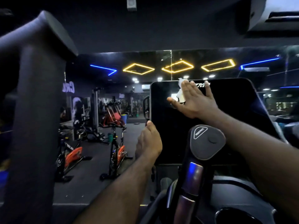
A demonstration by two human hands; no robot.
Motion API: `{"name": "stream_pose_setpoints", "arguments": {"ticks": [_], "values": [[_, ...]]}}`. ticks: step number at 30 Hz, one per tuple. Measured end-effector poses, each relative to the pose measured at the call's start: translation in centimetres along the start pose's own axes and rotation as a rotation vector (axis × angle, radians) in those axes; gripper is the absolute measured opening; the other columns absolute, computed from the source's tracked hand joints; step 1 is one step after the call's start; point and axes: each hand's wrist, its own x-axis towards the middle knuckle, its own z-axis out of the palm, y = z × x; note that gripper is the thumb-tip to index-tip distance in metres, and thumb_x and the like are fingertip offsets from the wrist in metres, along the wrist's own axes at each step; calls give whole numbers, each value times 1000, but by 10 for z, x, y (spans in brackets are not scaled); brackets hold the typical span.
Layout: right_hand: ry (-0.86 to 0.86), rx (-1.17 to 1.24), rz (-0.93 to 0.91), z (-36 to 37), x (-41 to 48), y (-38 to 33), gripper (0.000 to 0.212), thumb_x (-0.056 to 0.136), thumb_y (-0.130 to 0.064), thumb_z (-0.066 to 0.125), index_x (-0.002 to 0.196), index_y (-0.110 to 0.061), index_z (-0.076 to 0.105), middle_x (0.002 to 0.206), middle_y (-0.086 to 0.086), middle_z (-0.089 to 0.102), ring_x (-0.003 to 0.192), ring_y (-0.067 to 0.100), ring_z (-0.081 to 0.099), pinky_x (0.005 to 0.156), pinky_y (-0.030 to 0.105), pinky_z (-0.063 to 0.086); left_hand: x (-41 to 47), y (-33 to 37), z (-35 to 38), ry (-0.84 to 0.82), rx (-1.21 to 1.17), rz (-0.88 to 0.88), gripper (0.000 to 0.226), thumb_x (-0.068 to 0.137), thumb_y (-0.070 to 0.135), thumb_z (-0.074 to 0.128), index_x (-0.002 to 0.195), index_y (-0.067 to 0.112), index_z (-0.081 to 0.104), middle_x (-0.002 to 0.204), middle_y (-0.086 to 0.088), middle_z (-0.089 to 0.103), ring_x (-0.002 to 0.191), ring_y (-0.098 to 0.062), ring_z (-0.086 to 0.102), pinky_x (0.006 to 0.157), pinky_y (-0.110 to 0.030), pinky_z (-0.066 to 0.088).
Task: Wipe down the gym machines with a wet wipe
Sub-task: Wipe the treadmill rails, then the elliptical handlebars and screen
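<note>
In the head view the right hand (194, 101), fingers flat and spread, presses the wipe (180, 93) against the far top of the screen (169, 135), while the left hand (149, 141) grips the screen's left edge, likely to steady it.

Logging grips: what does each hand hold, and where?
The left hand grips the console by its left edge; right hand presses the wipe flat on its upper screen.
</note>
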Motion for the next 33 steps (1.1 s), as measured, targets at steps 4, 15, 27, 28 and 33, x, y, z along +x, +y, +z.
{"name": "stream_pose_setpoints", "arguments": {"ticks": [4,15,27,28,33], "values": [[-37,36,96,-8,23,-7,123,76,-98,-6,166,-14,-5,174,-1,-8,158,11,-16,121,51,-26,83,48,26,-113,-338,-114,71,75,53,34,121,15,71,122,-15,73,107,-38,69,101,-52,54],[30,79,146,6,29,8,110,84,-90,-9,165,-16,-7,174,-4,-10,158,8,-17,123,52,-23,137,162,24,-363,247,350,60,108,52,36,132,6,65,132,-8,62,117,-25,59,109,-39,44],[42,128,379,3,25,64,109,82,-92,-9,166,-22,-8,173,-9,-11,156,5,-19,117,56,-29,174,197,80,-559,611,460,93,94,79,31,158,13,44,167,-8,36,152,-28,37,127,-49,25],[28,132,409,1,31,64,111,82,-92,-8,165,-20,-9,173,-7,-13,156,7,-20,117,56,-30,169,201,83,-573,615,475,88,98,75,32,157,11,46,165,-7,38,151,-29,39,127,-48,26],[12,106,86,14,-2,3,105,85,-91,-1,164,-24,-15,171,-10,-19,152,3,-28,117,51,-32,148,213,100,-629,681,558,54,115,41,32,144,3,57,148,-4,51,132,-22,51,115,-33,34]]}}
